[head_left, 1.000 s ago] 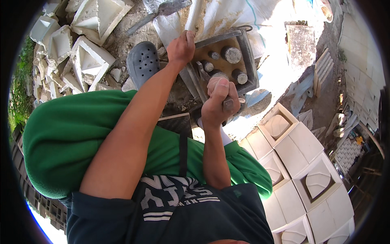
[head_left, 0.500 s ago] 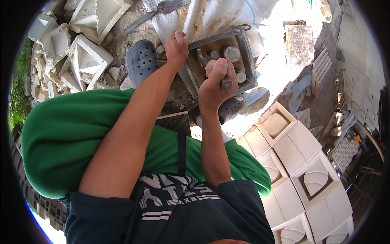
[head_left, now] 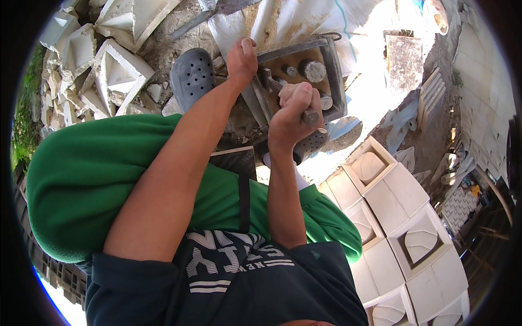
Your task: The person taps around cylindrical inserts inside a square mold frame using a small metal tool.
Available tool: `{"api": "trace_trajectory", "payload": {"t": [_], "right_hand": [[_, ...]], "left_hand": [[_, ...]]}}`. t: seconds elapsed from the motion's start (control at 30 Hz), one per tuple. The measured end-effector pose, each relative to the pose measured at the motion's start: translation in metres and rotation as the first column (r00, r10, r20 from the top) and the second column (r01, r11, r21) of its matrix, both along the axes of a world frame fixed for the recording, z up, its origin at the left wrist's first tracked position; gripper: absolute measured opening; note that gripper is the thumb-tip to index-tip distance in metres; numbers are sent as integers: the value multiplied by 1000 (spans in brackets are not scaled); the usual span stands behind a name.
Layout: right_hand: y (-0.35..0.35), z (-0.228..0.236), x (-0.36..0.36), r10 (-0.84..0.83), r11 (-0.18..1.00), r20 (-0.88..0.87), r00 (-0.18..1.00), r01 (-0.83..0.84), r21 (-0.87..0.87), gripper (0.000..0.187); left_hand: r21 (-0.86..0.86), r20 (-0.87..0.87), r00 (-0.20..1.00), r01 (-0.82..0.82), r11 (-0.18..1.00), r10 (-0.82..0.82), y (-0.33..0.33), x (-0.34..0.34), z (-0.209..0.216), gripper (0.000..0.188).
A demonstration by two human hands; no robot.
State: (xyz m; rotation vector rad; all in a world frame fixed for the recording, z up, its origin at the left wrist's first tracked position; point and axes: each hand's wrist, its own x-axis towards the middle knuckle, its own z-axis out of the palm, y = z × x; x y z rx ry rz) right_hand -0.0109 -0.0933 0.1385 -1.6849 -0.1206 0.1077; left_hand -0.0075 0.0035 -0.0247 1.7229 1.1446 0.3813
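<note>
A grey rectangular box-shaped mould (head_left: 338, 81) sits tilted between my feet, its brown inner face holding several short round pegs, among them a large grey one (head_left: 314, 71). My right hand (head_left: 296, 115) is closed around the handle of a hammer (head_left: 270, 81). The hammer's head hangs over the left part of the mould, and the handle's end sticks out past my thumb side. At the mould's upper left corner is my left hand (head_left: 242, 61), fingers curled in; what they grip is hidden.
Pale broken castings (head_left: 122, 76) are heaped at the far left. Cream blocks with leaf-shaped recesses (head_left: 421, 242) stand stacked at the right. A white sheet (head_left: 304, 22) lies beyond the mould, and my grey clogs (head_left: 193, 79) flank it.
My right hand has shifted slightly toward me and to the right with the hammer, whose handle tips more sideways. My left hand stays at the mould's corner; the whole view has moved a little.
</note>
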Motion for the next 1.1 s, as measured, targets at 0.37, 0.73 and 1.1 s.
{"api": "trace_trajectory", "payload": {"t": [0.37,0.73,1.1], "right_hand": [[5,3,3,-10,1000,53,999,11,-22,35],[5,12,-6,68,994,47,997,-71,79,32],[-4,-9,-5,116,993,100,988,-113,-37,30]], "left_hand": [[59,2,1000,27,998,-27,4,-3,-18,35],[-52,-40,999,18,998,-20,9,-5,-13,20],[82,-25,996,92,992,-90,4,-2,-19,29]]}}
